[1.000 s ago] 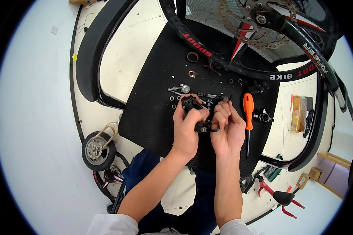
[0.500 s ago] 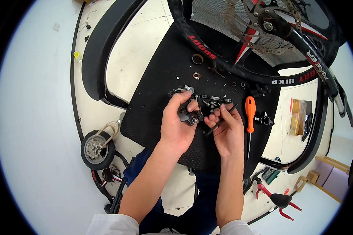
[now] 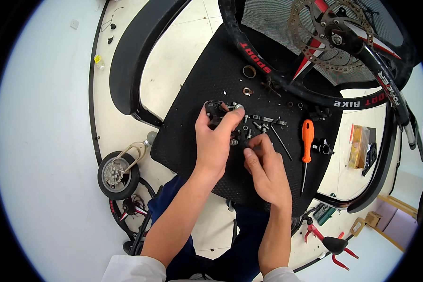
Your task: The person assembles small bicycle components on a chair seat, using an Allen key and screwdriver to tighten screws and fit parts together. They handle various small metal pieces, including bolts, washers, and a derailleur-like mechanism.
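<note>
My left hand [image 3: 211, 145] is closed around a dark disc brake caliper [image 3: 215, 109], its thumb resting by a silver round part. Just right of it, my right hand [image 3: 268, 174] is low over the black chair seat [image 3: 185, 141], thumb and fingers curled together over a small dark thing I cannot make out. Ahead of these fingers are several loose bolts [image 3: 257, 125] and a black metal strip with holes [image 3: 263, 118]. A thin black hex key [image 3: 281, 142] lies slantwise beside them. Farther right lies an orange-handled screwdriver [image 3: 307, 141].
A bicycle wheel [image 3: 286, 84] with a disc rotor and fork covers the seat's far right. A brass-coloured ring [image 3: 249, 71] and small clamps [image 3: 323, 147] lie nearby. Chair armrests [image 3: 124, 70] flank the seat. On the floor stands a small wheel [image 3: 119, 175]; a red frame part [image 3: 318, 229] lies right.
The hex key has left my right hand and lies on the seat. That hand has turned over with its fingers lowered. My left hand has rotated the caliper.
</note>
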Demonstrator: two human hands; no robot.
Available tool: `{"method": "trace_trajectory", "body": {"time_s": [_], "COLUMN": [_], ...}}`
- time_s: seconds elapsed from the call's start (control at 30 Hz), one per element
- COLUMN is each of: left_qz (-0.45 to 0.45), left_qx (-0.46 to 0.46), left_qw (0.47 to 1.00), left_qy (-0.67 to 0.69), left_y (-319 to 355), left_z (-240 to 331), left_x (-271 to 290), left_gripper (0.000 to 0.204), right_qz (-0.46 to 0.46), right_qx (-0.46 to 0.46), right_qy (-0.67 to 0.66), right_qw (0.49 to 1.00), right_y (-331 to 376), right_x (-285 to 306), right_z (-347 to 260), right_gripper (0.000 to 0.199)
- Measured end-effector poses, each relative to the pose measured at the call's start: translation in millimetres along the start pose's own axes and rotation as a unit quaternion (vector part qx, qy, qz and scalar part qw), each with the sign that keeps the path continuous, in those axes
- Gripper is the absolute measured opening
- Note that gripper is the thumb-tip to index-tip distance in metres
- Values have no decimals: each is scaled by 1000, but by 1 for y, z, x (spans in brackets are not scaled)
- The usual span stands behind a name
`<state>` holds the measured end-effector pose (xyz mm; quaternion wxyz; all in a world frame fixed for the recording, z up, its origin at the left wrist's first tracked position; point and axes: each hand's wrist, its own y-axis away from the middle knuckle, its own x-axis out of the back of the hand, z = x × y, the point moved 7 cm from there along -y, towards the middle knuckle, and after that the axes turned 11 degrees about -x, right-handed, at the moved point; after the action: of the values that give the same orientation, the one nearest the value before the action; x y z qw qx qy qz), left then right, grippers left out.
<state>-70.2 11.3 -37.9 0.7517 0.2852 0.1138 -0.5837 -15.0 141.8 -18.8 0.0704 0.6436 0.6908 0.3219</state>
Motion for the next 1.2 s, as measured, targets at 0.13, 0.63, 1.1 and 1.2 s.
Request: {"method": "trace_trajectory", "body": {"time_s": [0.13, 0.63, 1.1, 1.2], "left_qz": [-22, -75, -41, 3], "left_qx": [28, -13, 36, 79], "left_qw": [999, 997, 996, 991], "left_qy": [-1, 17, 68, 109], "left_y": [4, 34, 42, 46], "left_z": [-4, -28, -47, -54], "left_x": [-2, -32, -34, -31], "left_gripper": [16, 19, 17, 17], "right_qz": [-66, -73, 1, 2], "right_qx": [-12, -24, 9, 10], "right_qy": [-377, -829, -784, -779], "right_qw": [924, 554, 620, 627], "right_y": [-7, -31, -26, -29], "right_x": [0, 25, 36, 33], "right_z": [4, 32, 30, 35], "right_gripper": [17, 16, 16, 16]}}
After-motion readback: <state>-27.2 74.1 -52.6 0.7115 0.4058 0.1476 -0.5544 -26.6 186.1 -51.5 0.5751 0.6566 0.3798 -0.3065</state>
